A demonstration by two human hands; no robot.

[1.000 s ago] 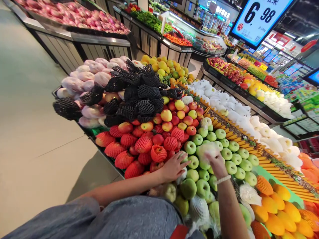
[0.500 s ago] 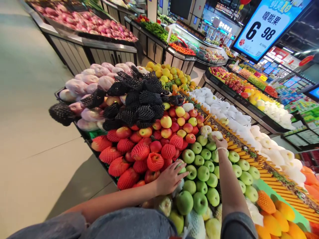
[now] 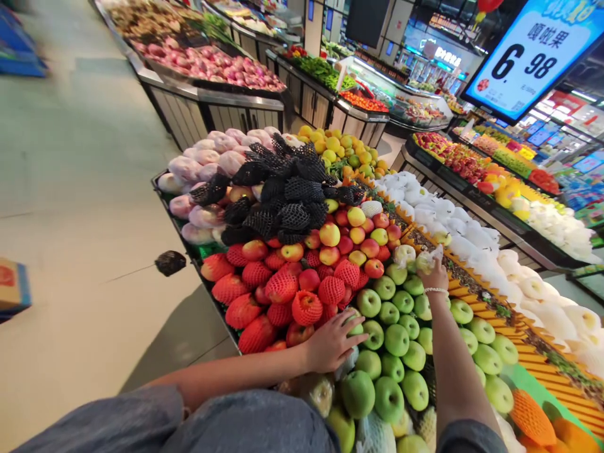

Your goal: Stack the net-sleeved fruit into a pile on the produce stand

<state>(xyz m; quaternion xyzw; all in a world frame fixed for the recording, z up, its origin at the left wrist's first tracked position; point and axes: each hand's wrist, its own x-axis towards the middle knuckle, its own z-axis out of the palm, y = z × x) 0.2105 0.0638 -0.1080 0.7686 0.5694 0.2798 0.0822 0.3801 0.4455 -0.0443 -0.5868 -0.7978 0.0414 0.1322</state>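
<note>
My left hand (image 3: 336, 341) lies over a green apple (image 3: 355, 324) at the near left of the green apple pile, its fingers spread and touching it. At the far end of the pile my right hand (image 3: 433, 275), with a beaded bracelet, pinches the clear wrap of a plastic-wrapped apple (image 3: 423, 260). A second wrapped apple (image 3: 404, 255) sits just to its left. Loose green apples (image 3: 396, 340) lie in rows between my hands. Red-netted apples (image 3: 283, 288) border my left hand.
A black-netted fruit (image 3: 170, 263) shows against the floor beyond the display's left edge. Black foam nets (image 3: 297, 195) heap over pale wrapped fruit (image 3: 202, 157). An orange slatted divider (image 3: 491, 308) runs along the right. A price screen (image 3: 528, 60) hangs at upper right.
The view has shifted left. The black-netted fruit has left the pile's left edge and is now lower, over the floor. Clear wrap now stands up at my right fingertips. My left hand stays on its apple.
</note>
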